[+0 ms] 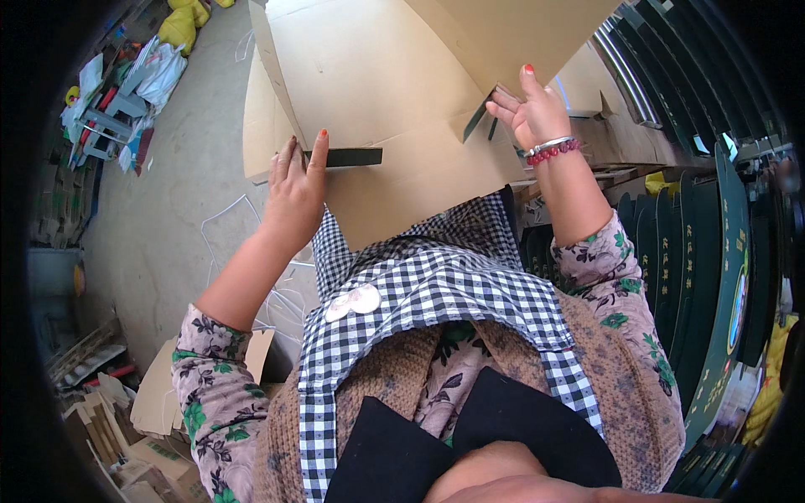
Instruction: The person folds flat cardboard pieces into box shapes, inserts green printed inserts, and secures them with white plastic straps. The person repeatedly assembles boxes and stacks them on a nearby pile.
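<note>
A large cardboard box, plain brown inside, stands partly folded up in front of me, its near panel reaching my lap. My left hand rests at its left side, fingers stretched and thumb raised, beside a narrow flap with a dark green face. At the right side my right hand has its fingers spread, the fingertips against another small dark-edged flap at the base of the raised right panel. Neither hand is closed round anything that I can see.
Stacks of dark green flat cardboard stand on the right, below and beyond a wooden bench. White straps lie on the concrete floor at left. Flattened cardboard is at lower left; bags and odds and ends are farther off.
</note>
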Tool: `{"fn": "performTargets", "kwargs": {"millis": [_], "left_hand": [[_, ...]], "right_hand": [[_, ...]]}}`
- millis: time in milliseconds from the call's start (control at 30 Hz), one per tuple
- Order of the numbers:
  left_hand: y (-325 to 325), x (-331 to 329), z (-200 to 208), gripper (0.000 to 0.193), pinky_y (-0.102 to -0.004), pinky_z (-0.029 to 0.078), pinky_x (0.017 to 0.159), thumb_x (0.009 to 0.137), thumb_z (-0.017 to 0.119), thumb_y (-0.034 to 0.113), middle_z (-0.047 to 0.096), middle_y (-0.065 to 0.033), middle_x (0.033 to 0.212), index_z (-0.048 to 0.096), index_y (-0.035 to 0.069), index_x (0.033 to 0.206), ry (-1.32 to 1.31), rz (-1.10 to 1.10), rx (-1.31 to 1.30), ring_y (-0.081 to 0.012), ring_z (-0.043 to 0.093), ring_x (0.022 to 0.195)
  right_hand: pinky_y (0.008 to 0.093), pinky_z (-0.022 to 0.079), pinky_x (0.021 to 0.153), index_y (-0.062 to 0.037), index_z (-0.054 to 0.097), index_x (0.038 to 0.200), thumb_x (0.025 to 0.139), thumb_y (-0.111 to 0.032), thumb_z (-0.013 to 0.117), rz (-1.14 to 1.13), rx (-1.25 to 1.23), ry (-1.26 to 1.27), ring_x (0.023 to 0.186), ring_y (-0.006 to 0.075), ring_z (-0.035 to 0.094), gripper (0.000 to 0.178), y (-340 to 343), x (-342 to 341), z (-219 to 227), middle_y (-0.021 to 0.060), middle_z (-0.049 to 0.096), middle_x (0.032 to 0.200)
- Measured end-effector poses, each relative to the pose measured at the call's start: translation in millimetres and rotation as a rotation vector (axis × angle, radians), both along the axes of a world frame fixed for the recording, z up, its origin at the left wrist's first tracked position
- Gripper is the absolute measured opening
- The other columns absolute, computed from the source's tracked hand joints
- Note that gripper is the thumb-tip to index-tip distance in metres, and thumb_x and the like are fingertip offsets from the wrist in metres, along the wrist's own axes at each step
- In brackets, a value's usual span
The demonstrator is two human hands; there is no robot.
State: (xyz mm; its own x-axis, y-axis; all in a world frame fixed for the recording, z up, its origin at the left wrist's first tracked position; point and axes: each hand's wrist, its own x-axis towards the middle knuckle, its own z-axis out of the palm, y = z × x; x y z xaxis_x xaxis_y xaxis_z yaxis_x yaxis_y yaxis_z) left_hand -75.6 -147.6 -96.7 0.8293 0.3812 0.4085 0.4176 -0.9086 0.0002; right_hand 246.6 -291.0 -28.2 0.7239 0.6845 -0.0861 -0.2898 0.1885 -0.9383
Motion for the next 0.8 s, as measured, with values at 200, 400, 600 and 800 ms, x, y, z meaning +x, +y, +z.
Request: {"fn": "performTargets", "kwargs": {"millis": [200, 400, 600, 800], "left_hand": [[-4.7, -5.3, 15.3, 0.092, -0.0512, 0.028, 0.105, 0.067, 0.060, -0.004, 0.041, -0.0355, 0.127, 0.018, 0.013, 0.147, 0.046, 0.014, -0.073, -0.0470, 0.036, 0.125], [2.6, -9.0, 31.8, 0.096, -0.0467, 0.027, 0.108, 0.068, 0.059, -0.007, 0.042, -0.0282, 0.130, 0.014, 0.020, 0.148, 0.213, -0.014, -0.123, -0.0450, 0.032, 0.129], [29.3, 2.7, 44.5, 0.045, -0.0429, 0.044, 0.088, 0.079, 0.062, 0.003, 0.059, -0.0216, 0.102, 0.051, 0.009, 0.123, -0.016, -0.075, -0.316, -0.0392, 0.053, 0.103], [45.8, 24.7, 33.6, 0.017, -0.0457, 0.046, 0.066, 0.086, 0.061, 0.018, 0.057, -0.0184, 0.072, 0.059, 0.003, 0.082, -0.145, 0.079, -0.153, -0.0372, 0.056, 0.072]], "right_hand": [[0.0391, 0.055, 0.073, -0.0002, 0.032, 0.131, 0.098, -0.032, 0.047, -0.070, -0.081, 0.032, 0.098, 0.0388, 0.059, 0.048, 0.7, -14.6, 10.6, 0.0202, 0.045, 0.126], [0.0393, 0.056, 0.074, 0.0024, 0.033, 0.128, 0.097, -0.032, 0.048, -0.049, 0.029, 0.044, 0.094, 0.0383, 0.061, 0.048, -1.3, -7.4, -0.4, 0.0202, 0.047, 0.124], [0.0344, 0.056, 0.069, 0.0026, 0.040, 0.124, 0.096, -0.033, 0.051, -0.028, 0.060, -0.011, 0.087, 0.0301, 0.064, 0.047, -1.5, 0.8, -9.7, 0.0167, 0.053, 0.116], [0.0263, 0.055, 0.057, 0.0047, 0.052, 0.112, 0.094, -0.035, 0.054, 0.062, -0.210, -0.290, 0.066, 0.0191, 0.064, 0.043, 15.9, 35.6, -41.5, 0.0120, 0.059, 0.101]]}}
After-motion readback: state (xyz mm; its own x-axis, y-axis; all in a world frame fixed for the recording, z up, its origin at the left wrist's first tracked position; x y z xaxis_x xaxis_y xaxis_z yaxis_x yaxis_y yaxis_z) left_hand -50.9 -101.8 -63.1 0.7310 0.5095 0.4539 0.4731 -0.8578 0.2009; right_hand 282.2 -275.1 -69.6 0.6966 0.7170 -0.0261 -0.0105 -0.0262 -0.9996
